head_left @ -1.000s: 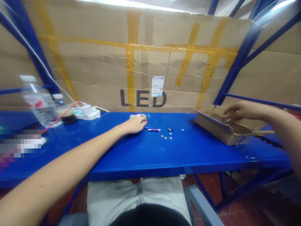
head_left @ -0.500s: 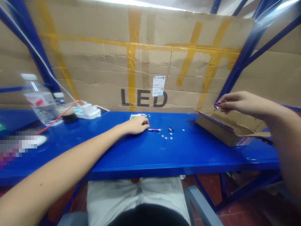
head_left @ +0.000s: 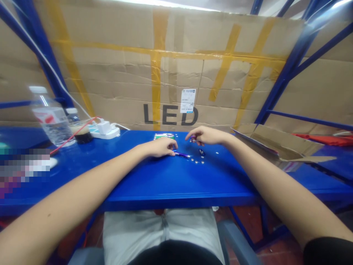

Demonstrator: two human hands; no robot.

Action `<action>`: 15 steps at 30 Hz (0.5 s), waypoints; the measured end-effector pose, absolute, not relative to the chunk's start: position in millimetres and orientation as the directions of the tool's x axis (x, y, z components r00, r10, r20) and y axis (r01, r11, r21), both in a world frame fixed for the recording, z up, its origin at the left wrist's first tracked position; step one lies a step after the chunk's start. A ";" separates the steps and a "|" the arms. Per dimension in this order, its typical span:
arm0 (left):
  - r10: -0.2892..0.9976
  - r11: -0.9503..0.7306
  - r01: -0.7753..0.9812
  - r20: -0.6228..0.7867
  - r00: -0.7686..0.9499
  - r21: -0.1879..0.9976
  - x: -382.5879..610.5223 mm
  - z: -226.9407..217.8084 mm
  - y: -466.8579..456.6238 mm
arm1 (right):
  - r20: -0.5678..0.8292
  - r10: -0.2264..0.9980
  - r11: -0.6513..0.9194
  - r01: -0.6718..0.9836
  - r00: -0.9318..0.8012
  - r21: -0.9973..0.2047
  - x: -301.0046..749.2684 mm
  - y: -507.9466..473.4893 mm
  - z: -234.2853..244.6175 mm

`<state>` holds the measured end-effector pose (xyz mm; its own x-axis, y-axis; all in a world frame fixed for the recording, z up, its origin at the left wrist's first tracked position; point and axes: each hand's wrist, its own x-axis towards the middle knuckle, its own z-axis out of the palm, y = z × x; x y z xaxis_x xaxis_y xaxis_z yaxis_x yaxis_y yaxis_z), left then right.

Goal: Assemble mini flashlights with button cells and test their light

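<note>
My left hand (head_left: pixel 163 147) rests on the blue tabletop, thumb and fingers closed on the end of a slim purple metal tube (head_left: pixel 182 155) with a silvery tip. Opposite it, my right hand (head_left: pixel 205 136) hovers over the table and pinches a small purple clip-like piece (head_left: pixel 193 138) with shiny metal on it; its exact kind is too small to make out. Under the right hand lies a dark carabiner-like clip (head_left: pixel 201 151). Several small round silvery discs (head_left: pixel 196 162) lie near the tube's tip. Behind my left hand is a row of thin green and white sticks (head_left: pixel 164 135).
An open cardboard box (head_left: pixel 264 151) stands at the right. On the left are a water bottle (head_left: pixel 51 121), a cup of dark liquid (head_left: pixel 82 135) and a white power strip (head_left: pixel 106 131) with cables. A large cardboard sheet (head_left: pixel 124 84) walls off the back.
My right hand has moved left from above the cardboard box to the middle of the table, carrying the purple piece. The tube in my left hand has tilted slightly.
</note>
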<state>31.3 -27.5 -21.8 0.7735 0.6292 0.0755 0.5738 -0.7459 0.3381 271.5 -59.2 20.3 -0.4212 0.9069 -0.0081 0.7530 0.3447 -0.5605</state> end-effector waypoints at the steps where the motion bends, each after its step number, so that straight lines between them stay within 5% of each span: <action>1: 0.635 -0.734 0.579 0.056 0.771 0.354 30.1 -20.9 -26.1 | -0.004 0.911 0.340 0.757 -0.412 -0.558 274.9 -59.3 21.1; 7: 0.647 -0.696 0.592 -0.002 0.762 0.407 19.9 -15.2 -19.3 | 0.023 0.951 0.238 0.679 -0.310 -0.695 283.4 -60.2 10.8; 15: 0.620 -0.741 0.389 0.336 0.709 0.547 52.0 -5.8 -16.8 | 0.103 0.969 0.228 0.650 -0.226 -0.725 309.1 -56.8 6.3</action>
